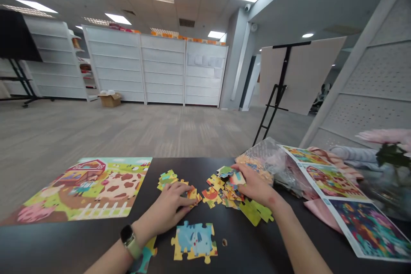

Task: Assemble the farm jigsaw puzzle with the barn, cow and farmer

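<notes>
On the black table, my left hand point(173, 203) rests with its fingers spread over a small group of yellow, green and orange puzzle pieces point(167, 179). My right hand point(253, 184) reaches into a heap of loose pieces point(218, 184), its thumb and fingers closed around a light-coloured piece point(236, 178). Green pieces point(252, 212) lie beside that hand's wrist. Nearer to me sits a joined section with a blue elephant point(195, 242). Another blue and yellow section point(147, 257) is partly hidden under my left wrist.
A farm picture point(96, 186) lies at the left. Clear plastic bags point(263, 158) with more pieces, a reference sheet point(340, 184), pink cloth point(321, 214) and a flower vase point(382, 184) are at the right. A small brown bit point(224, 242) lies near the elephant section.
</notes>
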A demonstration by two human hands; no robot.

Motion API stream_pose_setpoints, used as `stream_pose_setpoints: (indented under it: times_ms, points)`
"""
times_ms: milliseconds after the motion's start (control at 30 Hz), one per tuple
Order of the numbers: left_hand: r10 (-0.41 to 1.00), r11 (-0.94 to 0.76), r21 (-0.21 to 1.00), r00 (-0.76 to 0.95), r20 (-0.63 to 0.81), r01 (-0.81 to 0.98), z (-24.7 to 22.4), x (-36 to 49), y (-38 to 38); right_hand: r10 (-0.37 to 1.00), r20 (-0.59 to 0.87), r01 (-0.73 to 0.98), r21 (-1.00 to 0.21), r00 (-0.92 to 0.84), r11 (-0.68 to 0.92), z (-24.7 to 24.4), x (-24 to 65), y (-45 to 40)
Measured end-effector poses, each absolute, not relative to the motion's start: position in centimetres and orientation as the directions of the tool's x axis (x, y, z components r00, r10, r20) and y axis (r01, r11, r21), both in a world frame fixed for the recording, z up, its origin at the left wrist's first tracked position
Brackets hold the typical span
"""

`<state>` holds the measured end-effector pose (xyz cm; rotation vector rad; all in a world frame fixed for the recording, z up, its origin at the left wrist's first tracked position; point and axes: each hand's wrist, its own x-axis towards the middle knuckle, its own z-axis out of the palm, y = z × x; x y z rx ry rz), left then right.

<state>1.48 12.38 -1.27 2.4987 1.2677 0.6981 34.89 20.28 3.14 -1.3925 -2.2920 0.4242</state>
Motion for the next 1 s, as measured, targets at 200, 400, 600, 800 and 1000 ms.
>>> stream_pose_setpoints:
  times_ms: [200, 400, 600, 800, 1000]
  points:
    - [0.883, -0.463, 0.4, 0.37, 0.29, 0.791, -2.2, -0.1, 13.4, 0.873, 0.134, 0.726, -0.505, -0.469, 0.468, 3.2, 34.5, 19.6]
    - [0.91, -0.393, 0.414, 0.284, 0.301, 0.821, -2.4, -1.3, 14.2, 0.897, 0.093, 0.747, -0.52, -0.433, 0.414, 1.9, 35.4, 20.7]
    - [0.911, -0.379, 0.459, 0.238, 0.336, 0.803, -2.5, -1.8, 14.3, 0.894, 0.109, 0.714, -0.563, -0.434, 0.415, 1.9, 35.1, 20.7]
    - [0.887, -0.451, 0.562, 0.278, 0.369, 0.693, -1.7, -1.0, 13.7, 0.863, 0.144, 0.59, -0.674, -0.485, 0.444, 3.1, 34.2, 19.9]
    - [0.9, -0.426, 0.77, 0.309, 0.307, 0.475, -1.1, 1.8, 12.0, 0.779, 0.12, 0.392, -0.811, -0.616, 0.435, 2.2, 29.8, 17.3]
